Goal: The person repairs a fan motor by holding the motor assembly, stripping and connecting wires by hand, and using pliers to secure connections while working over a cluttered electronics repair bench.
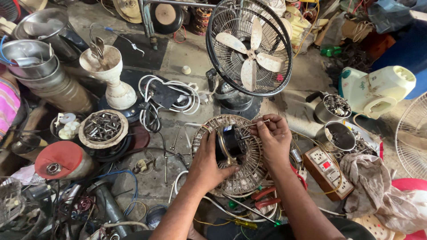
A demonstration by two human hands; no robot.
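- Left hand (208, 156) is closed around a black fan motor (229, 143), which is seated at the centre of a round wire fan guard (249, 171) lying flat on the floor.
- Right hand (273, 135) is pinched shut on a thin metal screwdriver-like tool (251, 125); its tip is held at the top edge of the motor.
- Motor and guard are found mid-frame, right in front of the person, between both forearms.
- Behind them a table fan (249, 46) with pale blades is stood upright in its cage.
- A coil of white cable (189, 95) is laid left of the fan base.
- A white pedestal piece (111, 75) is set further left, beside stacked metal pots (33, 58).
- A tray of nuts and bolts (103, 128) is placed near a red disc (60, 159).
- A socket board (330, 171) and a dirty rag (378, 186) are seen on the right.
- Red-handled pliers (266, 197) are laid just below the guard.
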